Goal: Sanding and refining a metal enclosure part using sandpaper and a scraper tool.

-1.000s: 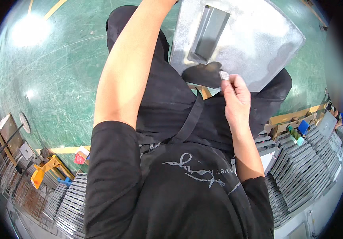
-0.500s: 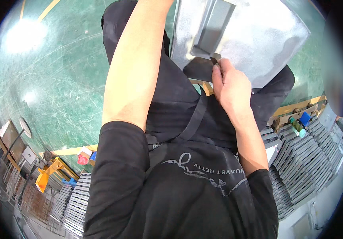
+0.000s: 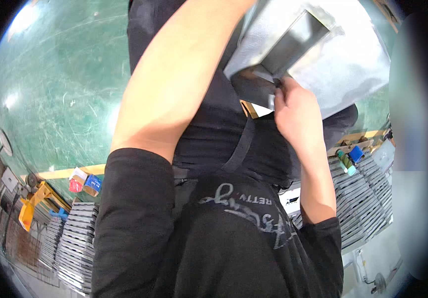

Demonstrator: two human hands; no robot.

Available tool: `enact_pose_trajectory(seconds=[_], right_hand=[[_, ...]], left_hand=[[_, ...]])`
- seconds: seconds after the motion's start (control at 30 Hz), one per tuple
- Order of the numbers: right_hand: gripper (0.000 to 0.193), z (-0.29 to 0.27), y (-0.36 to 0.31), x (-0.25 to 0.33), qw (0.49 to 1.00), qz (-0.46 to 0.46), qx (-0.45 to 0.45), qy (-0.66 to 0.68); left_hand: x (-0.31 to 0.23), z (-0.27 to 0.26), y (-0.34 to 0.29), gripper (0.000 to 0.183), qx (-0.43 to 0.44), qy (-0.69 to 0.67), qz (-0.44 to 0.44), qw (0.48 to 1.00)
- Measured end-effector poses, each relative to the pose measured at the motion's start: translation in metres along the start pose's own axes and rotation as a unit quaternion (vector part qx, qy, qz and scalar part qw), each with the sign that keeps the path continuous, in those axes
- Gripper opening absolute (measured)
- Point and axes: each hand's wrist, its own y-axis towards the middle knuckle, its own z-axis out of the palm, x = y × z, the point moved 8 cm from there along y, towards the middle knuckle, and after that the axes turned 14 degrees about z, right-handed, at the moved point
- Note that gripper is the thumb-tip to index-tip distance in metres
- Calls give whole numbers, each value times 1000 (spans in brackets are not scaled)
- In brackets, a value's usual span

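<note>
A silvery sheet-metal panel (image 3: 353, 69) with a long rectangular channel (image 3: 298, 42) lies tilted across my lap. At the channel's near end is a dark, shaded section (image 3: 253, 87) of metal. My right hand (image 3: 296, 104) is closed at the edge beside this section, thumb and fingers pinched together. What lies between the fingertips is too small and dark to make out. My left forearm (image 3: 169, 84) reaches up along the panel's left side, and the left hand is cut off by the top edge.
Green floor (image 3: 70, 99) with a yellow line (image 3: 65, 172) spreads left. Stacked grey slatted metal parts stand at lower left (image 3: 77, 238) and right (image 3: 355, 198). Near the right stack are a green bottle (image 3: 345, 161) and a blue object (image 3: 356, 153). A yellow stand (image 3: 37, 201) is at far left.
The panel has turned clockwise and shifted slightly right. My right hand has moved a little down and right with it, still pinched, and my left forearm leans further right.
</note>
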Motion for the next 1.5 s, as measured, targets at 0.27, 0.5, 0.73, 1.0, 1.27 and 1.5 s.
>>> enact_pose_trajectory(seconds=[0.27,0.5,0.73,1.0,1.27,1.5], right_hand=[[19,20,0,-22,946,171,161,222],[20,-12,-10,7,997,24,-27,-65],[19,0,-6,15,988,20,8,-153],[22,3,2,-4,995,36,23,95],[19,-6,-7,10,997,36,-37,-62],[19,-1,-9,12,991,26,-34,-129]], left_hand=[[8,-2,0,24,-108,-151,436,881],[5,-2,-3,24,-143,-169,456,862],[10,-5,-4,24,-146,-144,451,869],[7,-3,-2,25,-163,-146,453,864],[7,-3,-1,25,-143,-142,441,874],[10,-2,-2,25,-143,-142,432,879]])
